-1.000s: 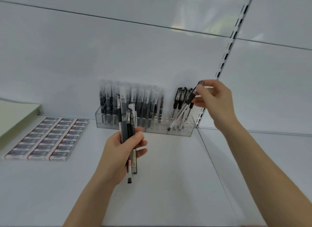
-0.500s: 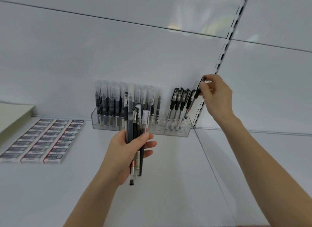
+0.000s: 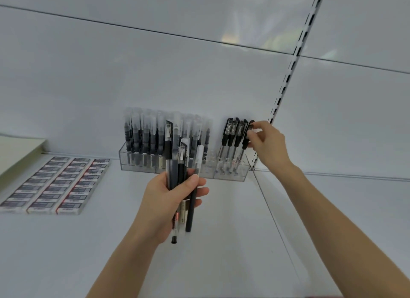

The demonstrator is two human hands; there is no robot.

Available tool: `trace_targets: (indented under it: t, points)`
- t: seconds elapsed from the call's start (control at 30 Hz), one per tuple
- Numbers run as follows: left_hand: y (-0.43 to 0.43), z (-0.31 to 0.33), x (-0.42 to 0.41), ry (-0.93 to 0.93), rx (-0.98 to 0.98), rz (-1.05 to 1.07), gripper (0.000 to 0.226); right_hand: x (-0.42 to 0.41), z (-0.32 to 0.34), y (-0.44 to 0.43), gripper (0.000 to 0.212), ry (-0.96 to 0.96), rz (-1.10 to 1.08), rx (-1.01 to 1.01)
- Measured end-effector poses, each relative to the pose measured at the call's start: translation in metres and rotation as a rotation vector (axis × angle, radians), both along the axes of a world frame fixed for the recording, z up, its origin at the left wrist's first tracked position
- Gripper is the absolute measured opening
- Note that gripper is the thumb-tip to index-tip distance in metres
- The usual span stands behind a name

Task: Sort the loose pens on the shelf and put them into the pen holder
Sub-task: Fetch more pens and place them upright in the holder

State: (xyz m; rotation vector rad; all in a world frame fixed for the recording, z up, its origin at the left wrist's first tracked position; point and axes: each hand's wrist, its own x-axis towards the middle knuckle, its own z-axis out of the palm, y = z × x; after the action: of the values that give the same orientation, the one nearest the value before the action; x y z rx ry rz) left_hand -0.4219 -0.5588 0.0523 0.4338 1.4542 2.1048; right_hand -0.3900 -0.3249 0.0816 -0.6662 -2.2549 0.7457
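A clear plastic pen holder (image 3: 240, 174) stands at the back of the white shelf against the wall. Its left part is packed with several frosted-cap pens (image 3: 144, 133); its right part holds several black-capped pens (image 3: 231, 134) upright. My right hand (image 3: 267, 145) pinches the cap of the rightmost black-capped pen (image 3: 245, 142), which stands in the holder. My left hand (image 3: 170, 197) grips a bundle of several loose pens (image 3: 178, 162) upright in front of the holder, their lower ends sticking out below my palm.
Rows of boxed erasers (image 3: 57, 184) lie flat on the shelf at the left. A pale board (image 3: 17, 153) leans at the far left. A slotted metal upright (image 3: 286, 80) runs up the back wall behind my right hand. A shelf seam (image 3: 273, 217) runs forward from it.
My right hand brought a black-capped pen from a slant down into the holder's right end, where it now stands upright. My left hand with the bundle shifted slightly right.
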Motion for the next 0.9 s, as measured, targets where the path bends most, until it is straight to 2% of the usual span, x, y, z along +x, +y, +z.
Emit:
trace_targets:
  t: [0.07,0.13,0.2,0.23,0.37,0.43,0.53,0.63,0.73,0.9]
  points:
    - [-0.001,0.001,0.001,0.007,0.000,-0.005,0.009,0.004,0.004,-0.002,0.030,-0.004,-0.026,0.041]
    - [0.000,0.002,0.002,0.010,0.007,-0.012,0.010,0.014,0.008,-0.012,0.032,0.124,-0.032,0.049]
    - [0.001,0.003,0.003,0.016,0.008,-0.022,0.011,0.023,0.012,-0.031,0.018,0.286,0.023,-0.027]
    - [0.002,0.003,0.003,0.020,0.008,-0.029,0.011,0.027,0.013,-0.041,0.010,0.301,0.087,-0.086]
    - [0.007,0.002,0.007,0.068,-0.013,-0.058,0.011,0.031,0.013,-0.077,0.006,0.061,0.378,-0.298]
    - [0.007,0.002,0.008,0.099,-0.034,-0.063,0.013,0.030,0.012,-0.085,0.003,0.025,0.436,-0.346]
    - [0.003,-0.001,0.004,0.085,-0.035,-0.036,0.012,0.025,0.016,-0.082,0.003,0.061,0.445,-0.411]
    - [-0.004,-0.006,-0.004,0.029,-0.018,0.046,0.008,0.017,0.029,-0.062,0.008,0.257,0.315,-0.487]
    - [-0.009,-0.010,-0.009,0.001,-0.034,0.123,0.009,0.003,0.040,-0.043,0.010,0.381,0.152,-0.302]
    - [-0.011,-0.012,-0.009,0.023,-0.068,0.155,0.005,-0.023,0.040,-0.035,0.027,0.317,0.062,0.010]
